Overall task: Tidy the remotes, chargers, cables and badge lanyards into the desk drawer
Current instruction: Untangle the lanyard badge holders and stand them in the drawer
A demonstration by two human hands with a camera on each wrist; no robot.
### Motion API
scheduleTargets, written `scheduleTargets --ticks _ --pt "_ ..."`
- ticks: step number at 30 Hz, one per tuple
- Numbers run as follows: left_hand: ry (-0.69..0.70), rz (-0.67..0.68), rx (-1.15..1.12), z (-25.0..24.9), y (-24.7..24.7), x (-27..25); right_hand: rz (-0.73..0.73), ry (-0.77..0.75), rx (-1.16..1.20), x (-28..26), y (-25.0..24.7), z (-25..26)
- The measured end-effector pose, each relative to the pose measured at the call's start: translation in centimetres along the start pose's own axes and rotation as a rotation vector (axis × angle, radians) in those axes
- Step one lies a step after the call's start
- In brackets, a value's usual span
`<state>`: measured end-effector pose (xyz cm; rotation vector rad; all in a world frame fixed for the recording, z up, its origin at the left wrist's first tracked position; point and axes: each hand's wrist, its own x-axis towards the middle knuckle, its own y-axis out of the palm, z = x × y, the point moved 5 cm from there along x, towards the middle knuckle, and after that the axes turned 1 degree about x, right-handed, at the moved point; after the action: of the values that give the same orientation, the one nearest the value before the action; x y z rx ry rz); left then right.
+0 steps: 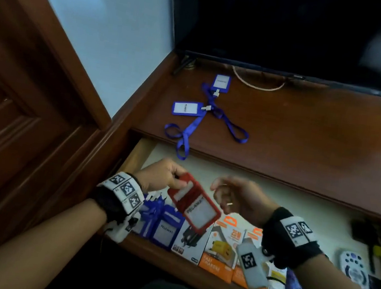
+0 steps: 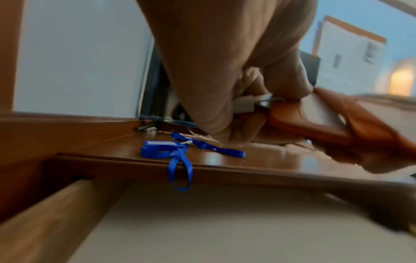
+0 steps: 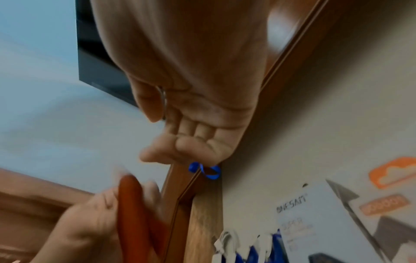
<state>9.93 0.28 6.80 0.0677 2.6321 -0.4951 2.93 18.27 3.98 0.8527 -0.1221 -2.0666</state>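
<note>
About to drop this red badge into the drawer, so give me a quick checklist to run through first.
1. Left hand grips red badge holder: ok.
2. Right hand free: ok, holds nothing.
3. Drawer open: ok.
4. Landing spot free: not ok, blue badge holders and charger boxes lie under it.
5. Desk cleared: not ok, two blue lanyards remain, one loop overhanging the edge.

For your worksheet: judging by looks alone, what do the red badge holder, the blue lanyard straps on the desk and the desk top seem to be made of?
Red badge holder: probably soft plastic or silicone, matte, with a clear window over a white card.
Blue lanyard straps: seemingly woven fabric ribbon; flat, limp, one loop drooping over the edge.
Desk top: reddish-brown wood or veneer, glossy varnish, judging by the reflections.
</note>
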Motion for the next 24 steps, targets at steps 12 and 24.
scheduleTargets --ticks 12,24 --pt "-0.029 0.378 1.244 5.9 3.8 3.1 -0.982 -0.054 -0.947 4.8 -11.5 6.3" --pt "0.212 0.439 1.291 7.4 4.6 6.3 -1.314 0.083 -1.197 8.7 -13.3 5.6"
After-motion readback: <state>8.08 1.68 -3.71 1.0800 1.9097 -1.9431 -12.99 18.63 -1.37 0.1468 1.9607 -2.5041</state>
